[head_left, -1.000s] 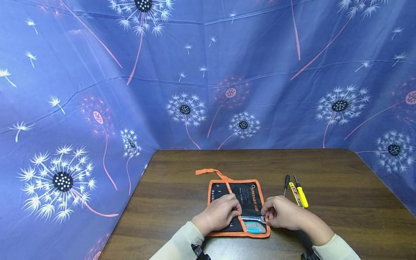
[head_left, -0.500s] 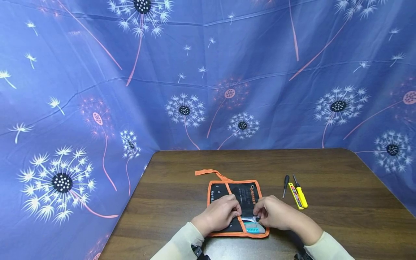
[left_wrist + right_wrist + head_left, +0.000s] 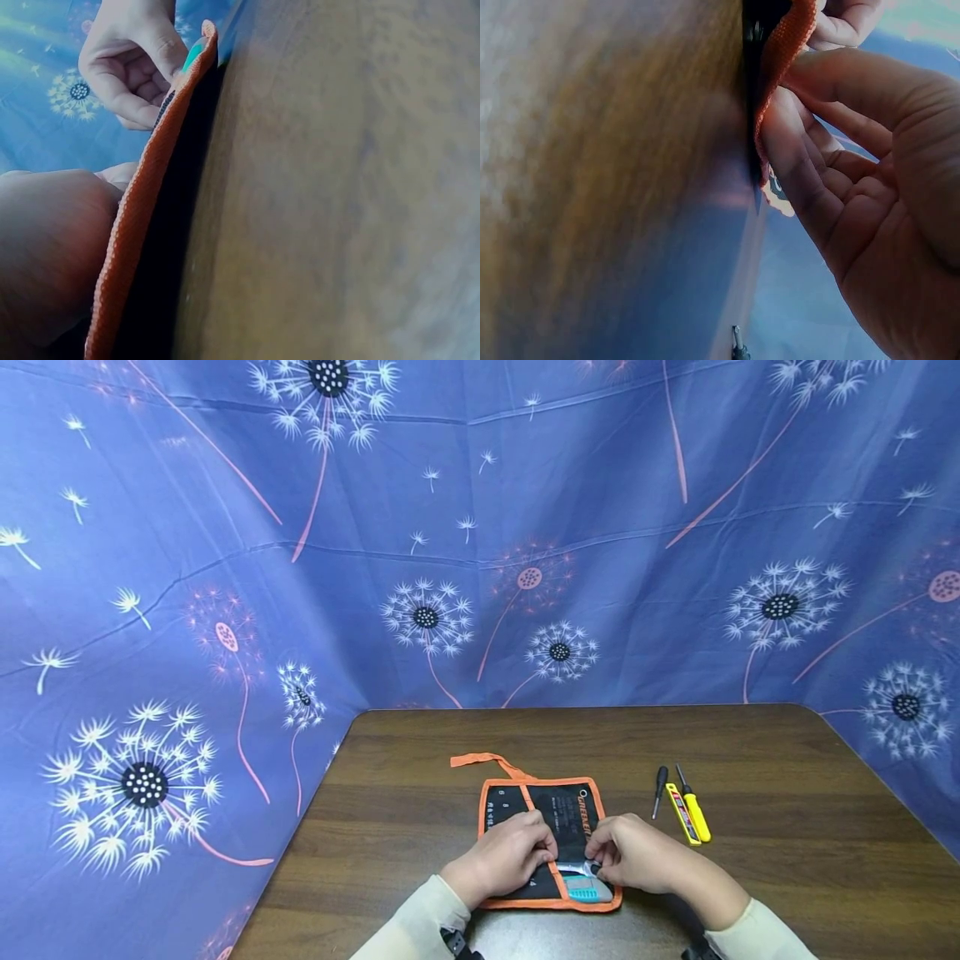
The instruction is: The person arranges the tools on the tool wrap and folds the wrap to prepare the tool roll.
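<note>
A black tool pouch (image 3: 562, 814) with orange edging lies spread on the table. My left hand (image 3: 504, 856) rests across its left half and pinches the orange pocket band (image 3: 558, 878). Past that band shows the end of a silver wrench (image 3: 573, 867); its remaining length is hidden by the pocket and my left hand. My right hand (image 3: 637, 856) pinches the wrench's right end between thumb and fingers, low over the pouch. Just below the wrench sits a teal utility knife (image 3: 587, 888). In the left wrist view the pouch's orange edge (image 3: 142, 195) runs beside both hands.
On the brown wooden table (image 3: 787, 793), right of the pouch, lie a black-handled screwdriver (image 3: 661, 783), a slim yellow pack (image 3: 683, 814) and a yellow-handled screwdriver (image 3: 697, 814). An orange strap (image 3: 487, 757) trails behind the pouch. A blue dandelion-print cloth (image 3: 480, 527) hangs around the table.
My right hand has shifted left with the wrench, and less of it shows past the band. Most of that came in the first half second. My left hand stays in place.
</note>
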A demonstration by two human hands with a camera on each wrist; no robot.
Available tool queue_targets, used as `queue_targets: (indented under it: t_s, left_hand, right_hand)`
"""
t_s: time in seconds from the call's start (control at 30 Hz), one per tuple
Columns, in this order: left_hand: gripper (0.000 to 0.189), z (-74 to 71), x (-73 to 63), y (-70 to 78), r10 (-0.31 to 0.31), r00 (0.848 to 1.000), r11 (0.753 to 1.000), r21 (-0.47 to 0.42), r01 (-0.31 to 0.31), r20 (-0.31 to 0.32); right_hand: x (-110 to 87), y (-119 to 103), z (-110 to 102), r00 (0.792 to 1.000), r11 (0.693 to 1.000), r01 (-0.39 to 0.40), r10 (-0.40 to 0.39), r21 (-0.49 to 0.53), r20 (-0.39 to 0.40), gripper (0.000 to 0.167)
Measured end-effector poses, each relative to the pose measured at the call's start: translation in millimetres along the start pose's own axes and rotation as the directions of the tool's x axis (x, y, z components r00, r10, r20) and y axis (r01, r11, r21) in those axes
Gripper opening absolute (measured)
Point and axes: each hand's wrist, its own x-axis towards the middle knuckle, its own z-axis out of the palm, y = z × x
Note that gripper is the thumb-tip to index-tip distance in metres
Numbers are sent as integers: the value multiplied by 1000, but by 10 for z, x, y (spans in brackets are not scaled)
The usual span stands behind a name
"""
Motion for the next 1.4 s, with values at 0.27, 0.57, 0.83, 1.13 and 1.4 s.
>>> queue_targets:
  t_s: [0.27,0.57,0.83,1.13,1.4]
  left_hand:
    - [9,-27,-19,-65,10,1000,999,-45,-11,-18]
    - [12,-80,-34,-140,19,999,1000,5,-19,-39]
    - [13,-112,-32,-165,-5,1000,1000,1,5,-18]
    - [11,-101,-41,-177,-30,999,999,-22,30,-31]
    - [10,-82,-27,-207,-58,997,998,-27,57,-51]
  right_hand:
    - [-39,35,-41,1000,999,-29,29,13,8,19]
    - [-148,94,-153,998,1000,-24,24,3,-54,17]
    - [-282,268,-317,958,987,-134,106,-87,-266,16]
    - [-510,520,-643,820,883,-413,255,-221,-512,12]
    - [-697,734,-872,787,808,-553,428,-201,-444,26]
